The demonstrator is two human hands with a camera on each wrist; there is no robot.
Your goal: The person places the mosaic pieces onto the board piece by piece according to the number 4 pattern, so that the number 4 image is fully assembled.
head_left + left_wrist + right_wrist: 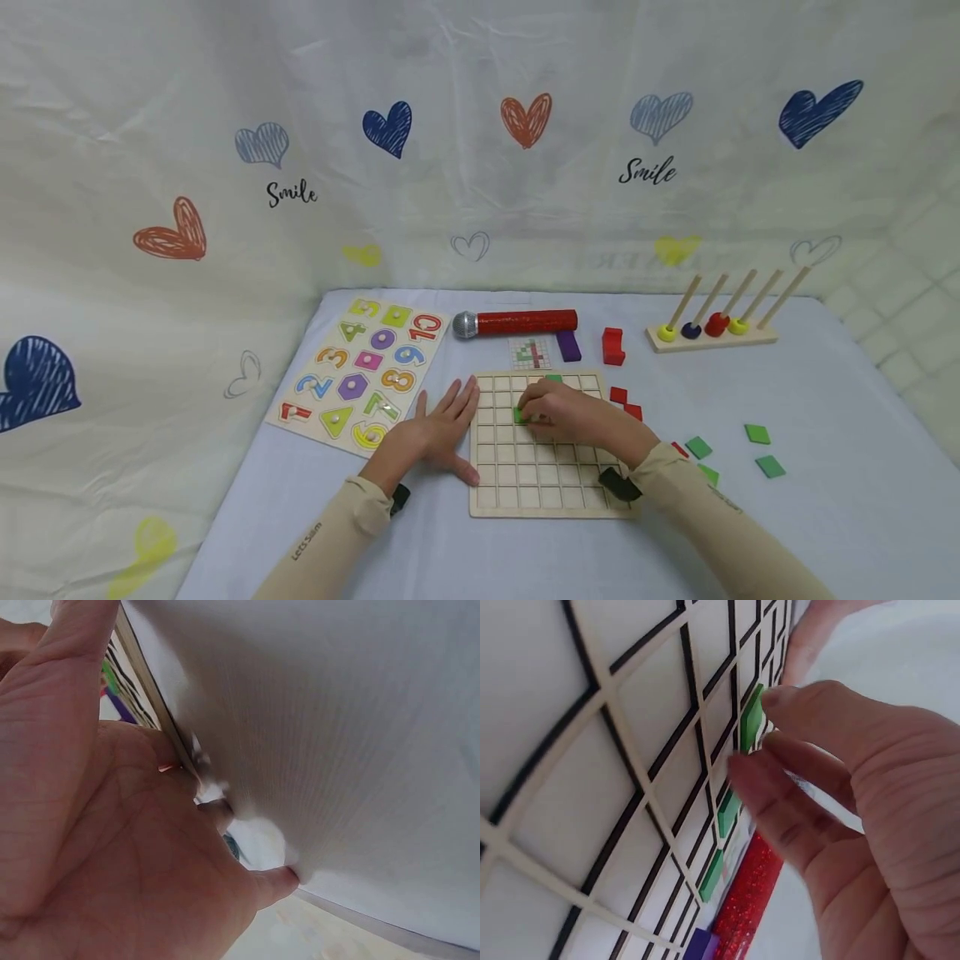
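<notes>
Head view: green tile [517,415] just left of your right hand's [573,417] fingertips

Your green tile is at a cell of the grid board [555,513], left of its middle and toward the far half. From your right fingertips it lies to the left, and that hand is the nearer of your 2. The right wrist view shows your thumb at 1 edge and a blurred fingertip near the opposite edge, fingers curled about the tile; whether they pinch it, or whether it sits fully down, you cannot tell. Its face looks square, so no end points anywhere and no long axis stands out; its sides seem to run with the grid lines.

Your left hand [444,429] rests at the board's left edge, fingers straight and spread, apart from the tile. On the board lie 2 more green tiles [727,814]. Past the far edge lies a patterned card [531,353], then a red microphone [525,322], long axis left to right, silver head pointing left. Loose green tiles [769,467] lie right of the board.
</notes>
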